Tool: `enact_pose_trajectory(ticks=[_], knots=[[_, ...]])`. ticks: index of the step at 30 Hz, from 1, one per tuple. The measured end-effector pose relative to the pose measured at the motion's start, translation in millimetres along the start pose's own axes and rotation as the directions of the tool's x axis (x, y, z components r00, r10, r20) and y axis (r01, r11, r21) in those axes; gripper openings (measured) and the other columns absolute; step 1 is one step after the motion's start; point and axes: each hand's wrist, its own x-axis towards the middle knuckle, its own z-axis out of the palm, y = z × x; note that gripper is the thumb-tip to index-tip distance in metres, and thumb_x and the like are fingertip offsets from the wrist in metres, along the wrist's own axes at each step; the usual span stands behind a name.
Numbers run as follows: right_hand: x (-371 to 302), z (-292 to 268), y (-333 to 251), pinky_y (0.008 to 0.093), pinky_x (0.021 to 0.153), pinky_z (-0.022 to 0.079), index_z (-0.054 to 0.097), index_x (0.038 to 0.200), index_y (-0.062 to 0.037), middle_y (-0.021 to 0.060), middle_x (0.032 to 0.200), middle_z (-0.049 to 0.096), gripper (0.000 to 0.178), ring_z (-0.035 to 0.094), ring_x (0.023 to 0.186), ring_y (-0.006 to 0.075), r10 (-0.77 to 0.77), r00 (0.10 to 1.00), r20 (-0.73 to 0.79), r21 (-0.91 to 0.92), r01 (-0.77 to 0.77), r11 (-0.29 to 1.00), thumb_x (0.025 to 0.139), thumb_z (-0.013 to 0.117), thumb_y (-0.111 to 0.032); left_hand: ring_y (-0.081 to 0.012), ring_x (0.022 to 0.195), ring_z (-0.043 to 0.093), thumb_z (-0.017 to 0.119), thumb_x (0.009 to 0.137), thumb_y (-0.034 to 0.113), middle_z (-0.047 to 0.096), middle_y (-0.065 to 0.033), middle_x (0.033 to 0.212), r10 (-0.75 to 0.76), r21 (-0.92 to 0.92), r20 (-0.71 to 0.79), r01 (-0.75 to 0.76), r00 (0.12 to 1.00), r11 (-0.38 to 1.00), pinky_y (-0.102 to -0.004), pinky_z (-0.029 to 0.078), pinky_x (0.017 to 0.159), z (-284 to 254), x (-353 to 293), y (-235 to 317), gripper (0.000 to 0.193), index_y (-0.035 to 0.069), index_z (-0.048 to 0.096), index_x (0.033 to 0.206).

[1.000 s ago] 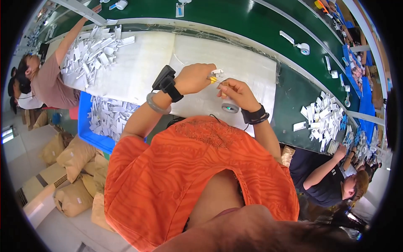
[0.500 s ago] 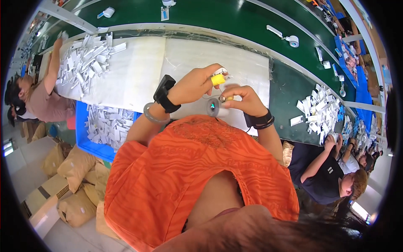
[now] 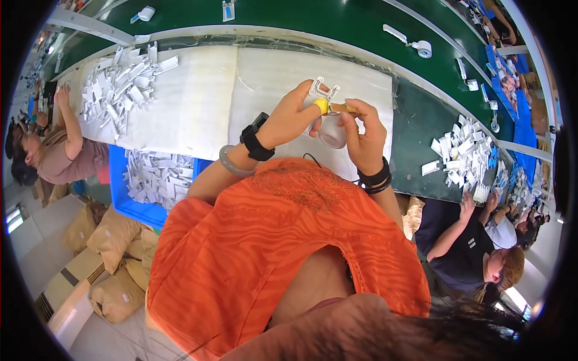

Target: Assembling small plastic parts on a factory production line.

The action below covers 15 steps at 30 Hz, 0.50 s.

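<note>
My left hand (image 3: pixel 295 119), a yellow covering (image 3: pixel 321 106) on its thumb, is closed on a white plastic bracket (image 3: pixel 324 90) with two upright prongs. My right hand (image 3: pixel 367 133) pinches a short tan strip-like piece (image 3: pixel 342 108) between thumb and fingers, its inner end against the bracket. Directly below hangs or rests a whitish round housing (image 3: pixel 332 132); the fingers of both hands are beside it. Whether it is joined to the bracket I cannot tell.
A white sheet (image 3: pixel 211 120) covers the bench. White plastic parts (image 3: pixel 123 84) lie heaped at left, more (image 3: pixel 460 153) at right, others in a blue bin (image 3: pixel 141 207). Beyond runs a green conveyor (image 3: pixel 313 24) carrying assembled pieces. People work on both sides; brown sacks (image 3: pixel 117 295) stand lower left.
Both hands have moved slightly right. The round housing has turned, so its dark face with a teal mark no longer shows. The bracket's prongs now point upward, and the tan piece lies sideways.
</note>
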Motion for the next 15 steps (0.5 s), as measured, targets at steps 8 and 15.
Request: enact_pose_trajectory(ticks=[8, 15], knots=[[5, 4, 2, 0.0292, 0.067, 0.051, 0.068, 0.098, -0.0034, 0.0125, 0.096, 0.063, 0.02, 0.063, 0.081, 0.0222, -0.291, 0.957, -0.017, -0.12, 0.287, 0.95, 0.08, 0.073, 0.003, -0.0116, 0.066, 0.054, 0.04, 0.092, 0.003, 0.058, -0.0072, 0.089, -0.007, -0.004, 0.055, 0.007, 0.998, 1.0, -0.0264, 0.048, 0.065, 3, -9, 7, 0.036, 0.004, 0.043, 0.128], [5, 7, 0, 0.0272, 0.065, 0.051, 0.07, 0.096, -0.0043, 0.0114, 0.095, 0.059, 0.022, 0.061, 0.081, 0.0203, -0.232, 0.972, -0.027, -0.036, 0.231, 0.972, 0.076, 0.075, 0.004, -0.0086, 0.066, 0.055, 0.046, 0.091, 0.011, 0.058, -0.0061, 0.086, 0.081, 0.052, 0.066, -0.084, 0.995, 0.995, -0.0247, 0.049, 0.059, 3, -12, 1, 0.034, 0.002, 0.045, 0.124]])
